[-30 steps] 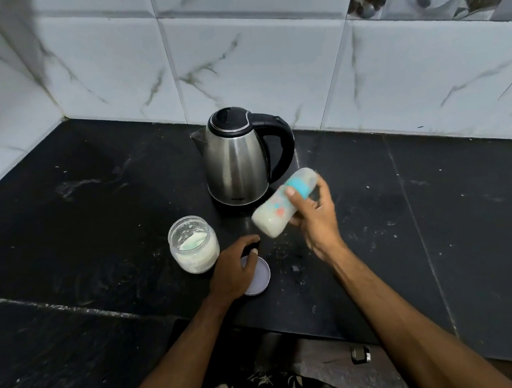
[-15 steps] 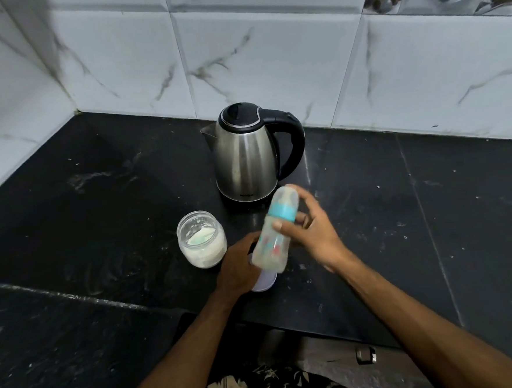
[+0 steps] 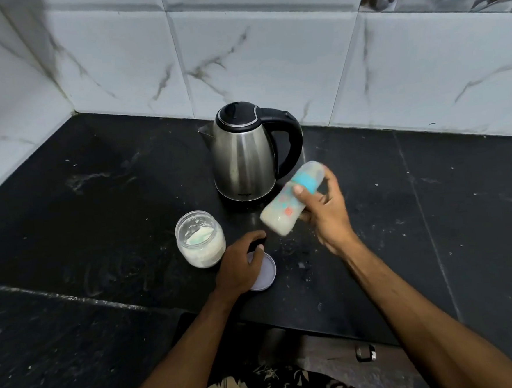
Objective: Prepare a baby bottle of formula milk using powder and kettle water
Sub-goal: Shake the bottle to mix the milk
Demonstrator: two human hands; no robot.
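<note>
Head view: my right hand grips the bottle, thumb across its front and fingers curled behind; bottle held in the air, tilted, cap end up and to the right, blurred, milky inside, just right of the kettle. My left hand rests on the counter over the lid, fingers bent loosely, holding nothing that I can see. Jar of powder stands open just left of that hand, in front of the kettle
</note>
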